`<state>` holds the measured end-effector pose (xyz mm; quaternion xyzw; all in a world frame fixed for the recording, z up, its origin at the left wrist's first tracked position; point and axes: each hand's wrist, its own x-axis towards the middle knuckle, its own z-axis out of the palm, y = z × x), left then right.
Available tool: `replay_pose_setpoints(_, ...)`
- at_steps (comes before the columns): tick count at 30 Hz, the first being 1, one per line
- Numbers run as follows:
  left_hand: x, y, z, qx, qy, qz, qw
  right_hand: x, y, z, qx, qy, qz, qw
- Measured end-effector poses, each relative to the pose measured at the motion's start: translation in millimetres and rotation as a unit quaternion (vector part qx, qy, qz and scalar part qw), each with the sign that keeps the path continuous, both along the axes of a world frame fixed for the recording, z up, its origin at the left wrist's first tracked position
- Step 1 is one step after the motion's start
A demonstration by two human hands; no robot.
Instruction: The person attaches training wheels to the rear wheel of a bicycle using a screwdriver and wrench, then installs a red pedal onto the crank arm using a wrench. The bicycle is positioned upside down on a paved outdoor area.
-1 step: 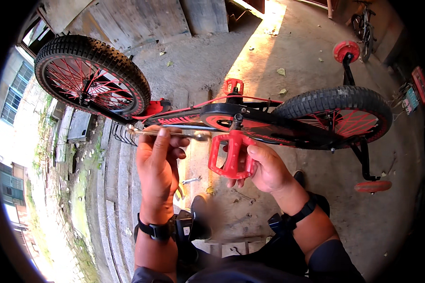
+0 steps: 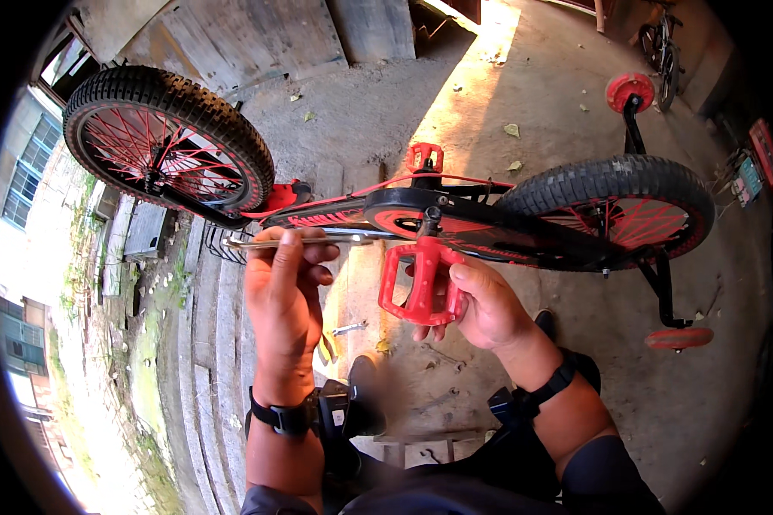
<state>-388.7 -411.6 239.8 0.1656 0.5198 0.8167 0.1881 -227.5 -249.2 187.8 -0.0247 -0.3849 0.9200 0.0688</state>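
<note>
A red bicycle pedal (image 2: 423, 283) is gripped by my right hand (image 2: 489, 313), thumb on its near right corner and fingers behind. Its upper end meets the end of the crank arm (image 2: 432, 219); whether it is threaded in I cannot tell. My left hand (image 2: 285, 292) pinches a slim metal wrench (image 2: 270, 244) between thumb and fingers, left of the pedal and apart from it. The black and red bicycle (image 2: 507, 232) is upside down, wheels up. On its far side sits the other red pedal (image 2: 425, 156).
Training wheels (image 2: 629, 93) flank the rear wheel (image 2: 618, 206). The front wheel (image 2: 167, 142) rises at the left. Below my hands, wrenches (image 2: 349, 328) lie on the concrete floor. Stone steps (image 2: 199, 369) run along the left. Another bicycle (image 2: 660, 51) stands far right.
The wrench has shifted slightly left and tilted in my left hand, its right end moving away from the pedal. My right hand and the pedal have stayed in place.
</note>
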Motion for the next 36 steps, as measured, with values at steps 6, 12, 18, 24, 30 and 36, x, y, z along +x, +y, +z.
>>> replay_pose_setpoints(6, -3, 16, 0, 0.021, -0.081, -0.064, 0.994, 0, -4, -6, -0.005, 0.003, -0.013, 1.0)
replay_pose_setpoints(12, -6, 26, -19, 0.043, -0.165, -0.135, 0.976, 1, -7, 8, 0.024, -0.017, 0.004, 1.0)
replay_pose_setpoints(18, 0, 30, -15, 0.027, -0.117, -0.144, 0.982, -2, -10, 19, 0.06, -0.034, -0.02, 0.997)
replay_pose_setpoints(24, 7, 44, 32, -0.161, 0.195, -0.129, 0.959, 0, -9, 20, 0.065, -0.04, -0.046, 0.996)
replay_pose_setpoints(30, 22, 58, 56, -0.16, 0.344, -0.128, 0.916, -6, -10, 13, 0.072, -0.052, -0.02, 0.996)
replay_pose_setpoints(36, 34, 59, 75, -0.162, 0.525, -0.052, 0.834, -7, -13, 16, 0.067, -0.039, -0.047, 0.996)
